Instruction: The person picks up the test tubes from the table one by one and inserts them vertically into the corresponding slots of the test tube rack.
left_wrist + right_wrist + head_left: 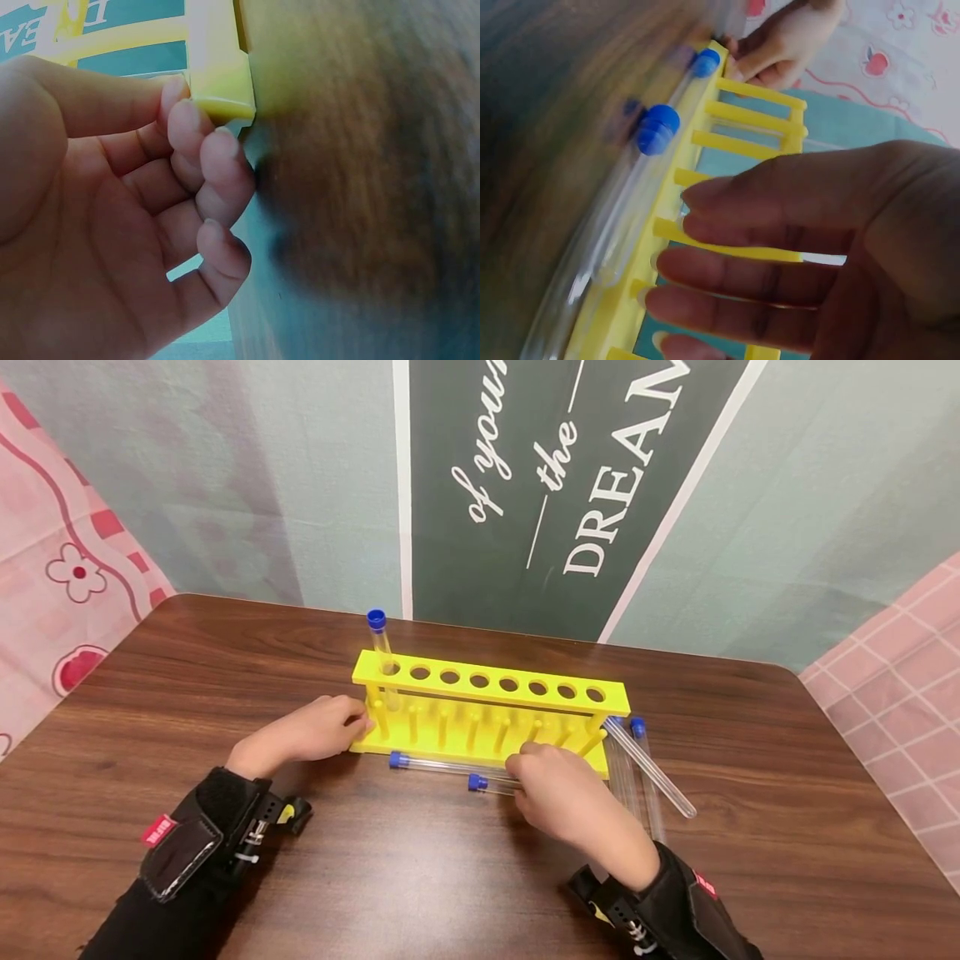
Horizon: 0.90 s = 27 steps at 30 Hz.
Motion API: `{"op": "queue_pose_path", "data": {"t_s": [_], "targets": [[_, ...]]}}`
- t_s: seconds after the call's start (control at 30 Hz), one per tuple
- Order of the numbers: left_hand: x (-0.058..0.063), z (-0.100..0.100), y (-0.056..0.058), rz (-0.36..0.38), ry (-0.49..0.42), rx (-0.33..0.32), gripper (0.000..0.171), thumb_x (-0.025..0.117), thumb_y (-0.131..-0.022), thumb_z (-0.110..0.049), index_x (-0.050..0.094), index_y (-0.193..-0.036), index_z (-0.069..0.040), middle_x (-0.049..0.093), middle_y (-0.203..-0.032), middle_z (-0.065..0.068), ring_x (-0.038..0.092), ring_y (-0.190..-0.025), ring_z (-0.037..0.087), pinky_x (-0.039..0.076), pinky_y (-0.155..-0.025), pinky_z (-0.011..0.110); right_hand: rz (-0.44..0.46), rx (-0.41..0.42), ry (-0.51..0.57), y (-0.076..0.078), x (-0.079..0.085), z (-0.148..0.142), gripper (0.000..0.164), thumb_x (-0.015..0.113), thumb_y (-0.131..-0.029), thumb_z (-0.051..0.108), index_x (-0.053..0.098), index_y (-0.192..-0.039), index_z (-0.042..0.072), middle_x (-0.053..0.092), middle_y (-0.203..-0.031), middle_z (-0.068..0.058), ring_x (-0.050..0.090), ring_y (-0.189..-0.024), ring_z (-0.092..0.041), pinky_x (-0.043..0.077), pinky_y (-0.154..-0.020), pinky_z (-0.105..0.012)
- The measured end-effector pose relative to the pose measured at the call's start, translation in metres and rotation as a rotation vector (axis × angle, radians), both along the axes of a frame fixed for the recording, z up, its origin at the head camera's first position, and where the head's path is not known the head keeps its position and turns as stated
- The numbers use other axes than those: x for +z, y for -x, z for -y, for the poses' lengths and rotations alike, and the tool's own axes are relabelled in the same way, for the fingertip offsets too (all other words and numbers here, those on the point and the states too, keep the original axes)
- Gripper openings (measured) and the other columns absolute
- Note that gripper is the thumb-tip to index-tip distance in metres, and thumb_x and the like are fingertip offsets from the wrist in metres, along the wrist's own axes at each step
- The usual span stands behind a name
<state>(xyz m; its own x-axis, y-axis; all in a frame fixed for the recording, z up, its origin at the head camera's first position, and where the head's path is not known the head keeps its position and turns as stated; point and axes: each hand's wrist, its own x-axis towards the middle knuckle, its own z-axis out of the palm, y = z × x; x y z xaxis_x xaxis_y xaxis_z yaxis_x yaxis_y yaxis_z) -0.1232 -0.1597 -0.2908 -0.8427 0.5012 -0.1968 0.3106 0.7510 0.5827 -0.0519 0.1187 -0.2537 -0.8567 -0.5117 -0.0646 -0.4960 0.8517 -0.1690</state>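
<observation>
A yellow test tube rack [491, 681] stands on the table, with a row of holes on top and pegs below. My left hand [326, 728] pinches the left end of its base between thumb and fingertips, seen close in the left wrist view. One blue-capped test tube [381, 643] stands tilted in the leftmost hole. Two more capped tubes lie along the rack's front: one tube [442, 766] close against the base, and a nearer tube [495, 785] partly hidden by my right hand [558, 793]. In the right wrist view that hand's fingers are extended beside the pegs, apparently holding nothing.
At the rack's right end lie several tubes, among them a slanting clear tube [656, 768] on top and a blue-capped tube [643, 752]. A printed curtain [322, 485] hangs behind the brown table [375, 877].
</observation>
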Motion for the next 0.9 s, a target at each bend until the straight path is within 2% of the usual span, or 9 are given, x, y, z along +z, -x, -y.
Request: {"op": "queue_pose_path", "data": {"t_s": [0.3,0.6,0.9], "targets": [[-0.001,0.001,0.0,0.001,0.004,0.005,0.022,0.044,-0.095,-0.011,0.054,-0.077,-0.004,0.041,-0.059,0.002,0.038,-0.051,0.014,0.034,-0.052,0.027,-0.112,-0.015,-0.053,-0.004,-0.01,0.003,0.009,0.062,-0.073,-0.005,0.06,-0.073,0.003,0.047,-0.063,-0.006,0.047,-0.055,-0.02,0.037,-0.047,-0.031],[-0.001,0.001,0.001,0.003,0.001,0.003,0.021,0.045,-0.095,-0.011,0.054,-0.077,-0.004,0.041,-0.059,0.002,0.039,-0.051,0.014,0.034,-0.052,0.028,-0.116,-0.029,-0.117,-0.005,-0.018,0.005,0.007,0.063,-0.079,-0.004,0.062,-0.075,0.002,0.049,-0.063,-0.009,0.05,-0.057,-0.024,0.038,-0.049,-0.034],[0.0,0.0,0.001,0.008,-0.001,0.007,0.022,0.044,-0.095,-0.01,0.054,-0.077,-0.003,0.041,-0.059,0.002,0.039,-0.051,0.014,0.034,-0.052,0.027,-0.11,-0.036,-0.139,-0.006,-0.02,0.006,0.012,0.062,-0.078,-0.006,0.059,-0.07,0.003,0.046,-0.061,-0.008,0.05,-0.056,-0.024,0.038,-0.047,-0.034]]}}
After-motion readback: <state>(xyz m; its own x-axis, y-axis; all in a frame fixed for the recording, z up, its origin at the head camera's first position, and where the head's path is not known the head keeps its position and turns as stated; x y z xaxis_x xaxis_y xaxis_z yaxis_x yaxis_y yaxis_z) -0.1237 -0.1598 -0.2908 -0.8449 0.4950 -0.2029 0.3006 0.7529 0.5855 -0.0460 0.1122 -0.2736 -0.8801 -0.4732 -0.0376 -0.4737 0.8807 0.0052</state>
